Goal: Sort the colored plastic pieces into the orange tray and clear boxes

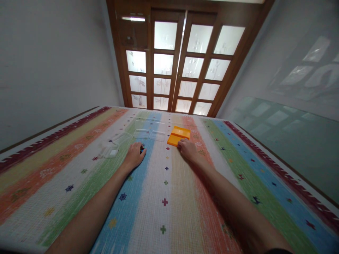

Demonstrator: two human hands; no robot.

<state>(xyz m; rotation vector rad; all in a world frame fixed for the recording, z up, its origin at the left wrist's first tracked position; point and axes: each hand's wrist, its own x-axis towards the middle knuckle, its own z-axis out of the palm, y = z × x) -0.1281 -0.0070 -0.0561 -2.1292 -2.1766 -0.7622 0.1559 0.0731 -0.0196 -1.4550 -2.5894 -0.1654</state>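
My right hand (187, 149) is at the near right edge of an orange hinged case (180, 132), which lies spread out flat with its lid folded back. Its fingers are closed on that edge. To the left, my left hand (134, 155) rests low over the blue stripe, fingers curled. A bit of something small and dark blue (142, 150) shows by its thumb, mostly hidden. Beyond that hand lie clear plastic boxes (157, 135), opened out, and another clear case (111, 151) with a small whitish piece in it stands to its left.
The table is covered by a striped, patterned cloth (164, 190). Wooden doors with frosted panes (172, 63) stand behind its far edge. A white wall (58, 53) borders the left side, and a glossy pale panel (286, 130) the right.
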